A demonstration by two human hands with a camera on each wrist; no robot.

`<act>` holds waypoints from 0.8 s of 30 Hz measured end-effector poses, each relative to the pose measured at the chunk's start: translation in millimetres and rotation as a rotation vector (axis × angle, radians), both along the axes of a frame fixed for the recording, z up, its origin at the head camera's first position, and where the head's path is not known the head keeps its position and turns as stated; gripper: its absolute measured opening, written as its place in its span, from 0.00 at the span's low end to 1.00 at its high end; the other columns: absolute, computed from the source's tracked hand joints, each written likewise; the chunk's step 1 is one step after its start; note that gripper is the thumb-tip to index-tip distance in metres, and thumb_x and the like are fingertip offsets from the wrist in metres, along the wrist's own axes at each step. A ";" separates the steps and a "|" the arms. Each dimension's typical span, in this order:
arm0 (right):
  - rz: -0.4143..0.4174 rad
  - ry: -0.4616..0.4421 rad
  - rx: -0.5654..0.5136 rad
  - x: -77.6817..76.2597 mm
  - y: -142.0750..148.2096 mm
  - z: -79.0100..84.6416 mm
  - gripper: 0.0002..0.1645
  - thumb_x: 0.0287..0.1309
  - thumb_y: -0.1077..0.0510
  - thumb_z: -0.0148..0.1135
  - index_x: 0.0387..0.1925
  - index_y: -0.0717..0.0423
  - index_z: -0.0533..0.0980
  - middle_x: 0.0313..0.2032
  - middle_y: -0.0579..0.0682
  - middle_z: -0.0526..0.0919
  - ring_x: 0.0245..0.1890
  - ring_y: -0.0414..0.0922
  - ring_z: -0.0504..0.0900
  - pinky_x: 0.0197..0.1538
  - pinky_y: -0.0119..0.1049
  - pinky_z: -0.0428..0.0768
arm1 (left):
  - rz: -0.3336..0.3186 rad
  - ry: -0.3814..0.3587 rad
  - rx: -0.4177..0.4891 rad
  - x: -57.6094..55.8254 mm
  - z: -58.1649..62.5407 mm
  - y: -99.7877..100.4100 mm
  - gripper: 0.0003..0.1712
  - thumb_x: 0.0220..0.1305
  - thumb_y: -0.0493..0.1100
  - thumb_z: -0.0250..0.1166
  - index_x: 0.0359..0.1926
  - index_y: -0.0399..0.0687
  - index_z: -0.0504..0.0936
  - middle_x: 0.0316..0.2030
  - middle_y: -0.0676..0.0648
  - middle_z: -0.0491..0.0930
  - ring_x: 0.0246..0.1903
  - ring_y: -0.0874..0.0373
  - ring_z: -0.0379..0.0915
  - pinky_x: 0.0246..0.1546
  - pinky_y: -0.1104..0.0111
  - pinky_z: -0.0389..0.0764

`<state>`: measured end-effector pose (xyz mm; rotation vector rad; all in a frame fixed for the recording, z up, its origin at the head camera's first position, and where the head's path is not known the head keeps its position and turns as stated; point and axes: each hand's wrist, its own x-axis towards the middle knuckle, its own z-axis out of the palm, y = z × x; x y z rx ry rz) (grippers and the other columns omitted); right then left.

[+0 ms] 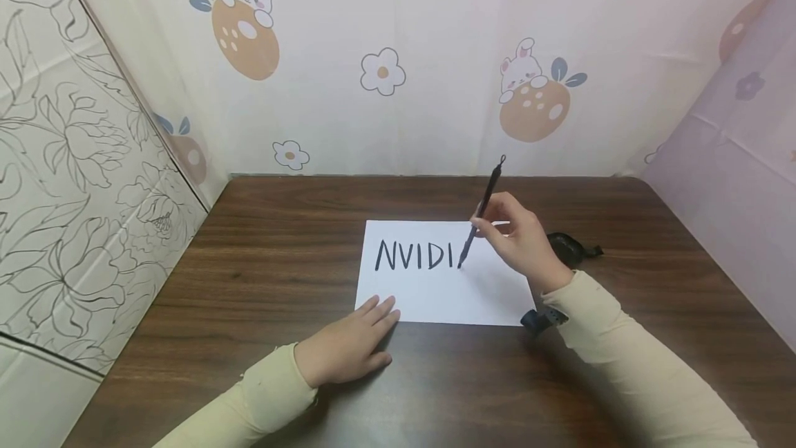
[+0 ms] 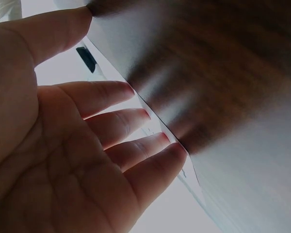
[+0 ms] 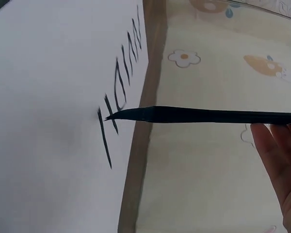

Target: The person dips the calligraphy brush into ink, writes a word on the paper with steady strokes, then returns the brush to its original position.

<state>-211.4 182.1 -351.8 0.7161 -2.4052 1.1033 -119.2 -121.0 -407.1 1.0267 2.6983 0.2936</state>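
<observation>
A white sheet of paper [image 1: 429, 303] lies on the brown table and bears "NVIDI" in black strokes, followed by one slanted stroke [image 3: 105, 141]. My right hand [image 1: 519, 237] pinches a black writing brush [image 1: 488, 192] over the paper, its hanging loop upward. In the right wrist view, the pointed brush tip overlaps the last letters, near the top of the slanted stroke. My left hand [image 1: 351, 344] lies at the paper's lower left corner. Its straight fingers [image 2: 150, 170] rest along the sheet's near edge, and the thumb is on the table.
Partly hidden behind my right hand, a dark rounded object [image 1: 566, 249] with a short projecting end sits on the wooden table [image 1: 280, 247]. A dark strapped device [image 1: 539, 321] hangs at my right cuff. A curtain [image 1: 435, 19] with printed rabbits stands behind the table.
</observation>
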 end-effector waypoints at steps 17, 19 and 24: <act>-0.091 0.019 -0.135 -24.9 16.8 -6.0 0.14 0.64 0.64 0.61 0.48 0.64 0.70 0.39 0.51 0.80 0.38 0.37 0.83 0.42 0.19 0.80 | -0.001 0.004 -0.015 -0.5 -0.9 -0.4 0.37 0.68 0.53 0.60 0.72 0.42 0.63 0.75 0.41 0.57 0.74 0.42 0.51 0.73 0.54 0.60; -0.101 0.012 -0.132 -26.1 17.6 -7.6 0.14 0.64 0.63 0.61 0.48 0.64 0.70 0.39 0.51 0.80 0.38 0.33 0.82 0.43 0.18 0.80 | -0.003 0.008 -0.018 -0.8 -1.5 -0.4 0.37 0.68 0.53 0.60 0.72 0.42 0.63 0.75 0.41 0.57 0.74 0.42 0.52 0.73 0.54 0.60; -0.126 -0.008 -0.128 -28.0 18.7 -10.4 0.13 0.64 0.63 0.61 0.48 0.61 0.70 0.40 0.51 0.80 0.39 0.29 0.80 0.43 0.17 0.79 | -0.005 0.006 -0.007 -0.8 -1.1 -0.6 0.37 0.67 0.52 0.61 0.72 0.41 0.64 0.74 0.40 0.57 0.74 0.41 0.52 0.73 0.53 0.61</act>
